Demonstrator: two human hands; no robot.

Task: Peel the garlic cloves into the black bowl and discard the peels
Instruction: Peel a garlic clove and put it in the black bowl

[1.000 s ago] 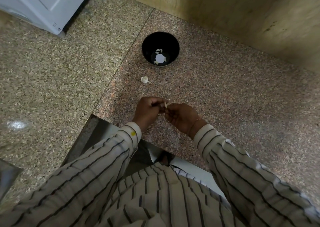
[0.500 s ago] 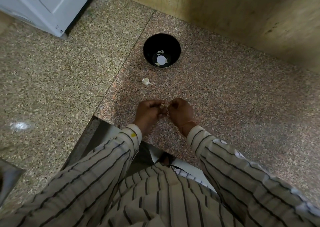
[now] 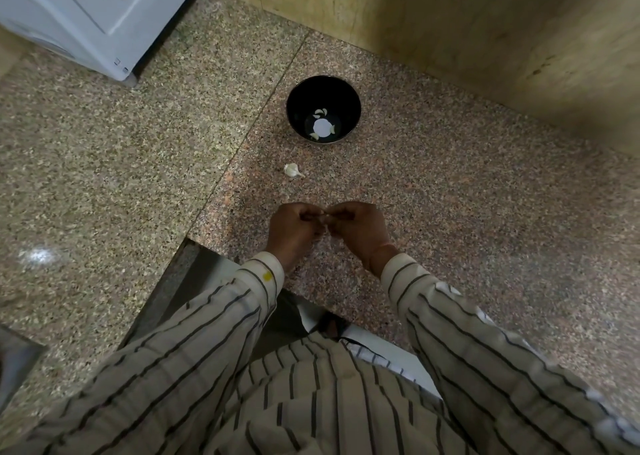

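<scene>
Fingers (image 3: 313, 216) of your left hand (image 3: 294, 227) are curled in tight and meet those of your right hand (image 3: 353, 227) over a small pale thing between them, most likely a garlic clove (image 3: 325, 219) (mostly hidden, so skin on or off cannot be told). Both hands pinch it from opposite sides.

Placement notes:
- Hands are held just above the granite counter (image 3: 450, 212), near its front edge and close to your body. Likely reason: short reach, good view, peels dropping near you and not into the bowl.
- black bowl (image 3: 294, 108) sits beyond the hands, well apart, near the wall. A few peeled cloves (image 3: 320, 112) lie at its bottom beside a bright round glare spot.
- One unpeeled piece of garlic (image 3: 292, 170) lies on the counter between bowl and hands, touching neither.

Pose notes:
- Knuckles face up, wrists bent slightly inward, thumbs hidden underneath.
- Forearms in striped sleeves (image 3: 450, 309) converge from either side in a shallow V.

Judgement: you are mid-peel on this clove; several are done, at least one waits. No loose peels can be made out on the speckled stone, and no bin for them is in view.
</scene>
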